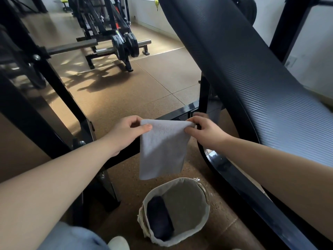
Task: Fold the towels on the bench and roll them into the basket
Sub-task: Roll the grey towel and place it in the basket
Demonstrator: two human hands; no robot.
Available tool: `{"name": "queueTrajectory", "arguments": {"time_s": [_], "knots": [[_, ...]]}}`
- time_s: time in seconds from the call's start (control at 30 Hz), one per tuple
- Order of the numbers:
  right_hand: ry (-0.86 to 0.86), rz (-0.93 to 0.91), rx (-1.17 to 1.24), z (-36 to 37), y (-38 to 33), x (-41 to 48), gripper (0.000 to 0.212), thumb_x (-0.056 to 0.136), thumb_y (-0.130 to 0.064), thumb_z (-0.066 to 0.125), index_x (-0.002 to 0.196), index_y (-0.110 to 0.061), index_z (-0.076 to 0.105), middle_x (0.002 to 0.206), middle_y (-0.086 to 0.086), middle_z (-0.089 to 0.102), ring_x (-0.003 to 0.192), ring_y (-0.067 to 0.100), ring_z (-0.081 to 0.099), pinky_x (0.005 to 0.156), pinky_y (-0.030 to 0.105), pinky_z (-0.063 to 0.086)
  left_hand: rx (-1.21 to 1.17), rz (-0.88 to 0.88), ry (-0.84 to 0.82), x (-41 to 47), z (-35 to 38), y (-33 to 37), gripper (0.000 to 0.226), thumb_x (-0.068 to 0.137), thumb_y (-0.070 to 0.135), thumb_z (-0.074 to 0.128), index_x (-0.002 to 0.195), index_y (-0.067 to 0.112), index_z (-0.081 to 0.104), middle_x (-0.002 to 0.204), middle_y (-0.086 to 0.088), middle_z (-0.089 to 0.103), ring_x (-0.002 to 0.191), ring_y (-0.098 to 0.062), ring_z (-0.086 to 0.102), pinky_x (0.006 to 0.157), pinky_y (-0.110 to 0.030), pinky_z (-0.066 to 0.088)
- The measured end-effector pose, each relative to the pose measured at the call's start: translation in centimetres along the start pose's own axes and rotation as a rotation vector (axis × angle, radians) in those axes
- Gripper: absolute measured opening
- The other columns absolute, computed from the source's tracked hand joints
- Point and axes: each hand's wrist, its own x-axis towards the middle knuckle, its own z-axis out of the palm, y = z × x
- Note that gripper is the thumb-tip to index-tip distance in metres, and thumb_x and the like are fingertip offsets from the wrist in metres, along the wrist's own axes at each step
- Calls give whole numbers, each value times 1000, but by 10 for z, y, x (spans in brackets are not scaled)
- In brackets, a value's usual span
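A pale grey towel (162,150) hangs in the air, folded into a narrow rectangle. My left hand (126,132) pinches its top left corner and my right hand (205,131) pinches its top right corner. Directly below stands a round woven basket (203,222) with a light fabric liner. A dark rolled towel (159,217) lies inside it on the left. The black padded bench (252,78) slopes up on the right, beside my right arm.
Black steel frame bars (54,98) cross the left side and pass behind the towel. A barbell with weight plates (124,46) sits on a rack farther back. The floor is brown cork-like tiles (144,87). My knee and shoe show at the bottom edge.
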Motion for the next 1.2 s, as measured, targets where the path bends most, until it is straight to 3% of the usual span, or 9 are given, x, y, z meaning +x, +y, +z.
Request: {"name": "queueTrajectory", "arguments": {"time_s": [0.07, 0.1, 0.17, 0.23, 0.5, 0.73, 0.9, 1.0, 1.2], "knots": [[22, -16, 16, -2, 0, 1, 24, 97, -25, 64, 120, -20, 69, 144, -20, 32, 128, -1, 38, 101, 24, 31, -29, 10, 12, 0, 1, 2, 21, 89, 30, 77, 91, 11, 68, 87, -4, 72, 85, -21, 68, 87, -42, 52], [20, -28, 32, -3, 0, 1, 24, 98, -25, 64, 121, -20, 69, 143, -19, 42, 127, 1, 44, 100, 23, 34, -37, 12, 13, -1, 2, 3, 18, 90, 28, 76, 89, 12, 68, 84, -1, 71, 82, -18, 67, 84, -40, 52], [21, -41, 66, -3, -1, 0, 19, 98, -24, 63, 116, -21, 69, 117, -10, 67, 107, 5, 61, 87, 23, 43, -40, 12, 18, -1, 3, 5, 15, 93, 29, 73, 87, 17, 67, 83, 4, 71, 81, -16, 67, 83, -39, 52], [46, -38, 84, -2, -3, -2, 15, 99, -24, 61, 112, -22, 68, 100, -7, 70, 93, 4, 63, 78, 22, 47, -5, 6, 28, -1, 4, 8, 17, 94, 35, 70, 89, 19, 68, 86, 2, 72, 83, -17, 68, 83, -39, 53], [-40, 336, 525, 3, -5, 0, 37, 97, -28, 68, 130, -17, 55, 110, 14, 69, 89, 28, 75, 84, 46, 63, -107, -40, 177, 1, 10, 5, 36, 96, 27, 69, 125, 32, 48, 99, -6, 66, 89, -17, 65, 71, -23, 52], [-34, 388, 705, 4, -7, 1, 31, 98, -7, 64, 127, -12, 54, 121, 16, 63, 95, 30, 71, 84, 44, 61, -251, -105, 103, 6, 9, 10, 11, 101, 9, 60, 95, 19, 62, 84, 0, 57, 79, -14, 55, 68, -31, 53], [12, 212, 505, 3, -7, 1, 24, 95, -1, 64, 109, -21, 65, 128, 8, 60, 104, 28, 67, 85, 43, 61, -228, -160, 61, 2, 9, 12, 22, 99, 3, 57, 110, 19, 68, 119, -10, 62, 105, -19, 61, 101, -45, 53], [47, 103, 359, 5, -12, -2, 21, 99, -5, 60, 98, -22, 71, 115, 1, 68, 104, 25, 68, 86, 44, 62, -65, -38, -6, 2, 4, 8, 51, 84, 2, 70, 121, 36, 67, 139, 5, 55, 120, -16, 61, 111, -42, 46], [95, -34, 78, 9, -12, -5, 26, 93, -14, 62, 88, -35, 76, 102, -6, 76, 96, 24, 71, 88, 49, 59, 240, 262, 77, 1, 5, 3, 45, 89, -1, 71, 93, 44, 72, 150, 7, 44, 139, -13, 43, 116, -37, 38]]}}
